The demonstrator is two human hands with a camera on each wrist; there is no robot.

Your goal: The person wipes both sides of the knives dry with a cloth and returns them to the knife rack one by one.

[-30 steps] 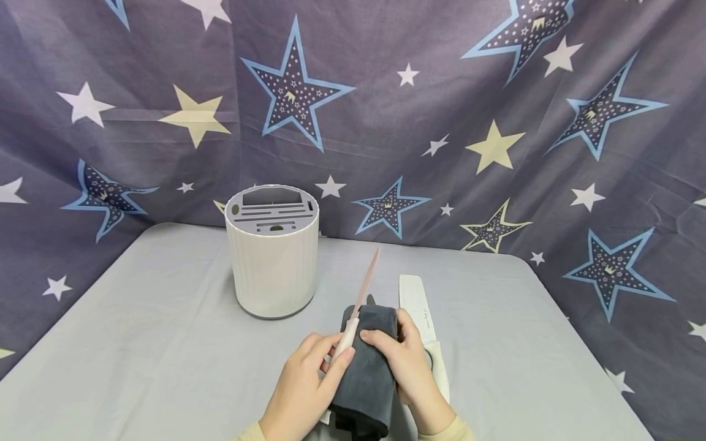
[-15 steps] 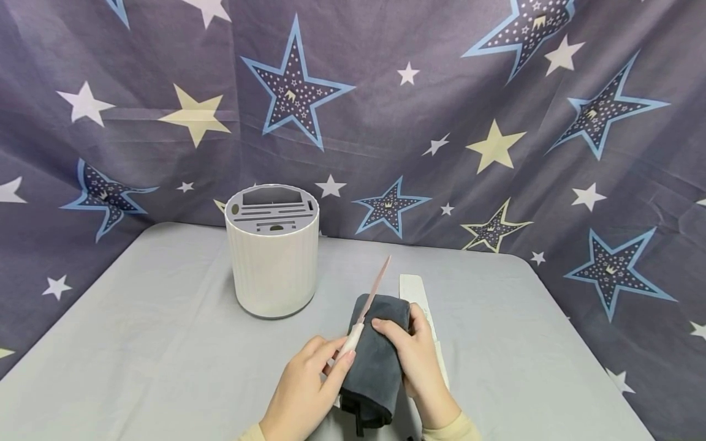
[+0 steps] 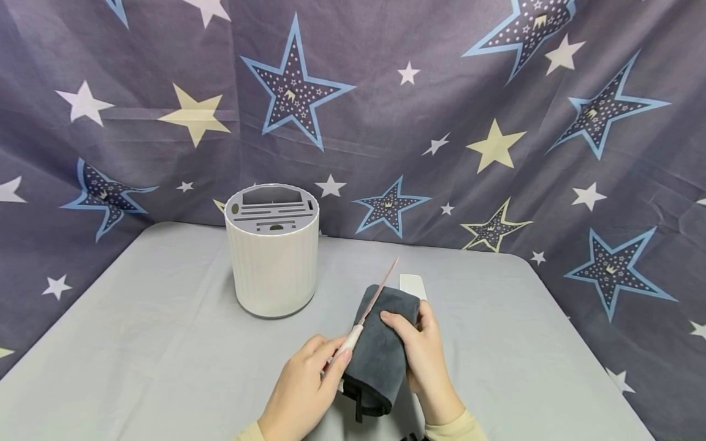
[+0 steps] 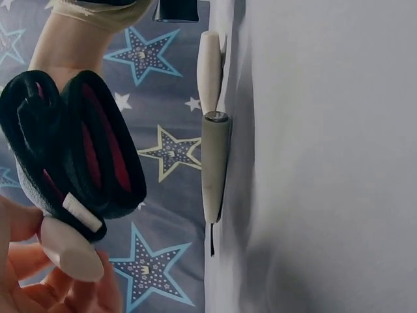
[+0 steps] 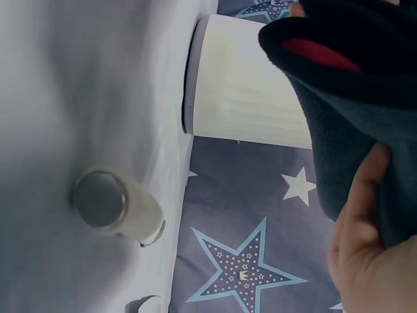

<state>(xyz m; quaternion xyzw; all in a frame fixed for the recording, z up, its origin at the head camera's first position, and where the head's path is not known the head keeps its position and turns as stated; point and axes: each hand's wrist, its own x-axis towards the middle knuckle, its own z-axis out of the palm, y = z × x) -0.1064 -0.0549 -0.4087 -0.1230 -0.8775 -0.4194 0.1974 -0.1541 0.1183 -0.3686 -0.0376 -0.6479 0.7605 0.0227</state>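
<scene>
My left hand [image 3: 311, 376] grips the white handle of a knife [image 3: 353, 337], whose slim pinkish blade points away and to the right. The butt of that handle [image 4: 71, 251] shows in the left wrist view, between finger and thumb. My right hand [image 3: 430, 355] holds a folded dark grey cloth [image 3: 380, 352], thumb on top and fingers behind its right side. In the head view the blade passes over the cloth's left part, its tip beyond the far edge. Whether blade and cloth touch, I cannot tell. Red lining [image 5: 319, 53] shows inside the cloth's fold.
A white ribbed knife block [image 3: 273, 263] with a slotted grey top stands at the table's back left. Behind the cloth lies a flat white blade [image 3: 412, 285], mostly covered. Handles lie on the table: a pale one [image 4: 209, 72] and a greyish one [image 4: 215, 166] with a metal cap.
My right hand has moved the cloth away and to the right, tilting it. The knife's tip has swung right, and the white blade on the table is more covered.
</scene>
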